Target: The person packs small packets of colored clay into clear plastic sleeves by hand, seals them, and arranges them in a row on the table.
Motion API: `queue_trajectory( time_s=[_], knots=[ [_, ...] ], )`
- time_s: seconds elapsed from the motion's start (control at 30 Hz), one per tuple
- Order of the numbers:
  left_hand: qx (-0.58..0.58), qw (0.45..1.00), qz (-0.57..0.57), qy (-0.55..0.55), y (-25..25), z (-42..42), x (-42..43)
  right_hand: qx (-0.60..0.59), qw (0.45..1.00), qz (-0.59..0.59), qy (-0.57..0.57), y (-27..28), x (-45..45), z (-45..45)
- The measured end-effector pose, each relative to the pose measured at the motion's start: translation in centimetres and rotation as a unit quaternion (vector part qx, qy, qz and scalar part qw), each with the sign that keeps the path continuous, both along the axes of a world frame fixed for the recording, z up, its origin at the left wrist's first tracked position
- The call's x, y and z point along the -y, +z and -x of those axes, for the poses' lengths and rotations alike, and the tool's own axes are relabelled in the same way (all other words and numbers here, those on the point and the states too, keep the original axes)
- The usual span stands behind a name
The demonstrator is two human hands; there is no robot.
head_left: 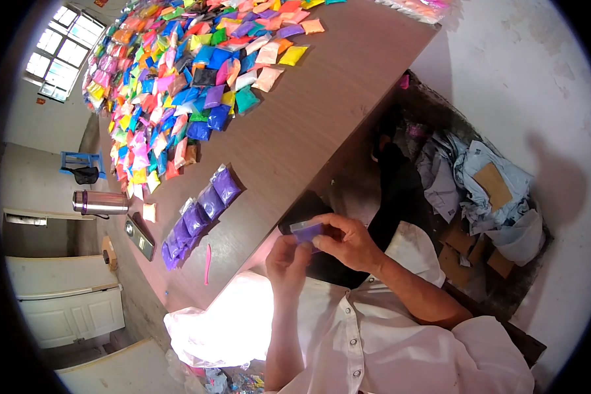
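Observation:
A small clear packet with purple filling (306, 232) is held above my lap, near the table's front edge. My right hand (349, 244) pinches its right side and upper edge between thumb and fingers. My left hand (287, 256) is closed at its lower left, fingertips pressed on it. On the table nearby, a row of purple packets (200, 213) lies close together, partly overlapping. A thin pink stick-like tool (208, 264) rests between that row and the table edge.
A big heap of colourful packets (197, 79) covers the far part of the brown table (322, 92). A steel flask (100, 202) and a phone (139, 236) are at the left edge. Crumpled plastic bags (492, 177) and cardboard pieces (458, 253) lie to the right, below.

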State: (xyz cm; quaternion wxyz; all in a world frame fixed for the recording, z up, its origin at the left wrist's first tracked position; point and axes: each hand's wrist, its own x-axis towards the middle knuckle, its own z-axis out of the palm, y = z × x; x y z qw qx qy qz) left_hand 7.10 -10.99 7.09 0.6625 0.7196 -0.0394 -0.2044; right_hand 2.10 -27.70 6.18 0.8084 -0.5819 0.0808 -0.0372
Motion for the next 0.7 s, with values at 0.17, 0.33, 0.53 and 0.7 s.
queue_trajectory(
  time_s=[0.17, 0.33, 0.53, 0.7],
  knots=[
    [-0.05, 0.998, 0.029, 0.0, 0.5, 0.2, 0.8, -0.034, 0.999, -0.009, -0.023, -0.6, 0.1, 0.0],
    [-0.07, 0.997, 0.041, -0.008, -0.5, 0.3, 0.5, -0.04, 0.999, -0.003, -0.026, -0.5, 0.2, 0.0],
    [-0.057, 0.998, 0.006, 0.005, 0.1, 0.3, 0.6, -0.01, 1.0, 0.013, -0.014, -0.8, 0.0, 0.0],
    [-0.048, 0.998, -0.008, -0.028, 0.3, 0.3, 0.5, -0.023, 0.999, -0.018, -0.039, -1.1, 0.1, -0.1]
  ],
)
